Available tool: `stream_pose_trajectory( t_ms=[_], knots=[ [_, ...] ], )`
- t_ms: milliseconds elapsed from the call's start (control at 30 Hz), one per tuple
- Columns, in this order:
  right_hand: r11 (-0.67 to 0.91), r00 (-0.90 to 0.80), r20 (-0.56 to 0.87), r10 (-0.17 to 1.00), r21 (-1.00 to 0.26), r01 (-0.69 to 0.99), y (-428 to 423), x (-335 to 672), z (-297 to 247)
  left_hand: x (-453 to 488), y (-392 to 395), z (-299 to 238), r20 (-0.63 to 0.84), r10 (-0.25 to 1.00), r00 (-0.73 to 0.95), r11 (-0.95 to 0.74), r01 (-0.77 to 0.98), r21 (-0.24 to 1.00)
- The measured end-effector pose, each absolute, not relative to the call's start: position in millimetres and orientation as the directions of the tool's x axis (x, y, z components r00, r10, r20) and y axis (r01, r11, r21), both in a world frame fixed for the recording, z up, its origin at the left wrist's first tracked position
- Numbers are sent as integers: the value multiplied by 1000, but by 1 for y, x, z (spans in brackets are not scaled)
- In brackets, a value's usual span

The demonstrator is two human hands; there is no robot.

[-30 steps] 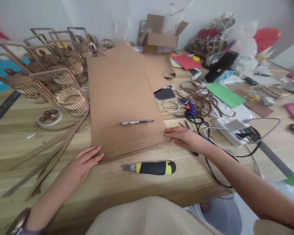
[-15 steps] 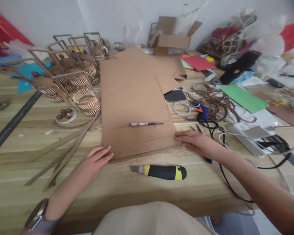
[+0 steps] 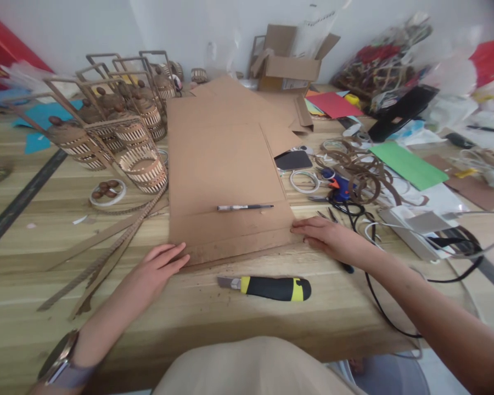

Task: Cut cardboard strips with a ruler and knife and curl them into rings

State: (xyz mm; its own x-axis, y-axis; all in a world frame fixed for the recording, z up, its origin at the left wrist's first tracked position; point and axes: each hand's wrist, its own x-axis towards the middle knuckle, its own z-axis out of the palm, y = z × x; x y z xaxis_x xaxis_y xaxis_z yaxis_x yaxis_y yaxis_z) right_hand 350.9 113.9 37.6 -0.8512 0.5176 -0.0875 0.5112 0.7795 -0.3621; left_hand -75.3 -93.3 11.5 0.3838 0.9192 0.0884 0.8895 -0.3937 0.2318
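Note:
A narrow cardboard strip [image 3: 239,246] lies across the near end of a large cardboard sheet [image 3: 218,159]. My left hand [image 3: 163,262] rests on the strip's left end, its fingers stretched out and slightly apart. At the right end, my right hand [image 3: 323,236] lays its extended fingers on the strip's corner; its palm side is hidden. A capped pen [image 3: 245,207] lies on the sheet just beyond the strip. Between my hands and my body sits a black and yellow utility knife [image 3: 267,288], its blade out and pointing left.
Several slatted baskets [image 3: 144,170] with tall handles crowd the left, near a white ring holding brown beads [image 3: 107,192] and long brown strips [image 3: 107,255]. On the right are a blue glue gun [image 3: 342,186], tape roll [image 3: 304,181], black cable [image 3: 370,307] and power strip [image 3: 411,236]. An open carton [image 3: 292,68] stands behind.
The view has shifted very slightly. Both hands stay in place on the strip's ends, and the pen and utility knife lie as before.

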Motion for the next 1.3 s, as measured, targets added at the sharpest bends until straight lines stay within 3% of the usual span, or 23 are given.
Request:
stream_pose_trajectory(
  t_ms=[533, 733, 1300],
  knots=[
    [779, -849, -109, 517, -352, 519, 115, 347, 42, -76, -93, 8, 163, 896, 414, -440, 879, 183],
    [787, -853, -76, 517, -350, 508, 113, 348, 41, -74, -95, 7, 101, 923, 370, -384, 894, 232],
    [785, -844, -103, 526, -324, 529, 115, 350, 38, -71, -94, 9, 115, 926, 360, -377, 900, 219]
  ],
)
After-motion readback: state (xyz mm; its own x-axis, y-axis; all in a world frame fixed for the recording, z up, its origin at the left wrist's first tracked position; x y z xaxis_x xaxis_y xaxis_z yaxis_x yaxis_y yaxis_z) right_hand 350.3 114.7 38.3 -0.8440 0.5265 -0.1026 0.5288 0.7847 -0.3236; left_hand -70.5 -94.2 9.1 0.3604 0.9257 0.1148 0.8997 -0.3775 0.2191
